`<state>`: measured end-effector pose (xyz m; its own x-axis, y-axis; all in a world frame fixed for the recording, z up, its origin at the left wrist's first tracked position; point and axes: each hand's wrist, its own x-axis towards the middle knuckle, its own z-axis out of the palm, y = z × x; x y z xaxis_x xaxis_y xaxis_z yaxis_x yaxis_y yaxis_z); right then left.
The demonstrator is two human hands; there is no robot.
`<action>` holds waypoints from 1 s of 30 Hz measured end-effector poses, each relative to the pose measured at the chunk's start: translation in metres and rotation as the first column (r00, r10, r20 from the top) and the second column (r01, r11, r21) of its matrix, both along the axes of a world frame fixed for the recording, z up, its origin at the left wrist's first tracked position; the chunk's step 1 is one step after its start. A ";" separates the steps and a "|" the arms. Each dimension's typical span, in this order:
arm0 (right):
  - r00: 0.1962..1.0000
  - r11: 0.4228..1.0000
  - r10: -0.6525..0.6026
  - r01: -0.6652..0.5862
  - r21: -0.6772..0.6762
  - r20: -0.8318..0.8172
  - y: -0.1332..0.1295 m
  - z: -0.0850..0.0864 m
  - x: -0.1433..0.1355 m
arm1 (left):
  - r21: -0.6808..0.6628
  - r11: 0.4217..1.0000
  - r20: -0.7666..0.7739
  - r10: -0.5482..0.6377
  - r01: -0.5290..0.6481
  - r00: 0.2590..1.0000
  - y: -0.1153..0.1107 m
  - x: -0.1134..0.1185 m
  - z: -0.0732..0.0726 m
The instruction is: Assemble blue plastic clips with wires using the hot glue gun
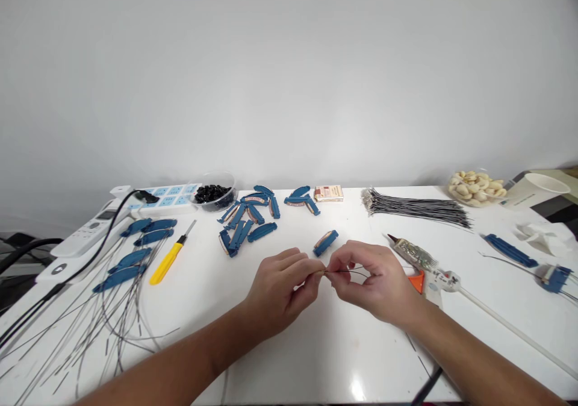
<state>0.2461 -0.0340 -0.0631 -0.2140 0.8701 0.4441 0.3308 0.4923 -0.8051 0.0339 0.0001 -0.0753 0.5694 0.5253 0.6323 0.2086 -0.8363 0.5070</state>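
1. in the head view, grips thin dark wires (347,271) at the middle of the white table (280,370), with the left hand (286,288) and right hand (372,279) nearly meeting.
2. pinches with the left thumb and index finger closed on a small tan tip (320,272); hides most of it under the fingertips.
3. closes the right thumb and index finger on the wires just beside that tip; runs them on through the curl of the right hand.
4. shows a single blue piece (325,243) just beyond the fingertips, touching neither hand.
5. shows a glue gun (413,254) right of the right hand, and a bundle of black wires (415,207) farther back.
6. holds loose blue pieces (262,231) and a small box (329,193) toward the back, with a yellow screwdriver (167,262) and wired blue pieces (121,277) at left.
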 end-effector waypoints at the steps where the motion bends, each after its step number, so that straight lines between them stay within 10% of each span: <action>1: 1.000 1.000 0.002 -0.002 0.000 -0.001 0.000 0.000 0.000 | 0.001 1.000 -0.001 0.001 -0.001 1.000 0.000 0.000 0.000; 30: 0.991 0.871 0.080 -0.121 -0.476 -0.105 0.002 0.002 0.002 | 0.136 0.987 -0.214 0.108 -0.080 0.971 0.005 -0.003 0.001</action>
